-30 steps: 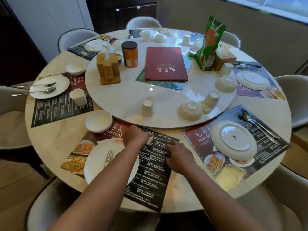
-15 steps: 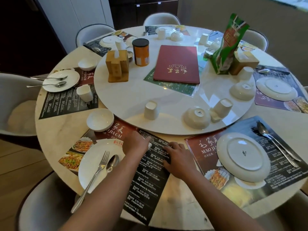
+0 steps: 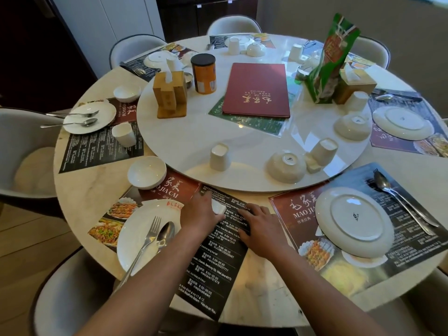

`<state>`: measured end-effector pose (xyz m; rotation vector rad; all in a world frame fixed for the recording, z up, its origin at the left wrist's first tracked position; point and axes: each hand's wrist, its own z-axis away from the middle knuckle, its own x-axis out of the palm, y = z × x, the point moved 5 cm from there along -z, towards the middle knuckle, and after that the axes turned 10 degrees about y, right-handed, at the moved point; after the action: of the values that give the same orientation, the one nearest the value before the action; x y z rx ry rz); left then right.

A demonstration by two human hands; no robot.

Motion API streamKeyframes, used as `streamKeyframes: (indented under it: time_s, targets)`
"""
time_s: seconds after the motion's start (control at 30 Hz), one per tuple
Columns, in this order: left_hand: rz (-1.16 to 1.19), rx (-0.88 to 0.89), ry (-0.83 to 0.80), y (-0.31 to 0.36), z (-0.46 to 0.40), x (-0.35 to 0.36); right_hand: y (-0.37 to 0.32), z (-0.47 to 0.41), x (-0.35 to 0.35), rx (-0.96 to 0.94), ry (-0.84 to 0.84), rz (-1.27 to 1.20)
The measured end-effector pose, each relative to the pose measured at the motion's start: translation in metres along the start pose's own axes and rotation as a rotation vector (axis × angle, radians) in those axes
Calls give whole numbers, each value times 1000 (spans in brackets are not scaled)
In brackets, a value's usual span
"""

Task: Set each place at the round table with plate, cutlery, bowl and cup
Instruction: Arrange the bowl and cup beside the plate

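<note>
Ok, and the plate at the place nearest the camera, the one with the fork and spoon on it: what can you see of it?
The plate is round, white and glossy, ceramic by its look, lying right side up on the left part of a printed paper placemat near the table edge. Red print marks its far rim. A metal fork and spoon lie side by side on it, handles toward the person, the fork's handle overhanging the near rim. The left forearm hides its right edge.

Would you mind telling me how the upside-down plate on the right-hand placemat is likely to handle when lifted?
The plate looks like glazed ceramic, so probably stiff, breakable and slippery. Lying face-down, its rim sits flat on the placemat, so getting fingertips under may be awkward.
</note>
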<state>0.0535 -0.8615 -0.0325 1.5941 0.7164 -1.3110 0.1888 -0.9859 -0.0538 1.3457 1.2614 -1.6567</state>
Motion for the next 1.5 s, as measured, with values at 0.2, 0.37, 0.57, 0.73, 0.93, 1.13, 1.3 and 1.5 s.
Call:
streamKeyframes:
  time_s: [0.2, 0.37, 0.57, 0.73, 0.93, 1.13, 1.3, 1.5]
  targets:
    - [-10, 6, 8, 2, 0, 2, -1, 2, 2, -3, -10, 21]
    - [-15, 21, 13, 2, 1, 2, -3, 2, 1, 2, -21, 20]
    - [-4, 26, 5, 1, 1, 1, -5, 4, -2, 2, -34, 24]
    - [-20, 26, 1, 1, -1, 3, -6, 5, -3, 7, -34, 22]
    - [3, 76, 93, -2, -2, -10, -8, -10, -22, 36, 56, -14]
    - [-107, 77, 188, -27, -36, -40, -39, -69, -53, -127, 220, 144]
    - [-177, 68, 176, -39, -65, -58, -77, -126, -59, -262, 231, 369]
    - [-195, 54, 160, -40, -77, -58, -92, -179, -53, -305, 125, 630]
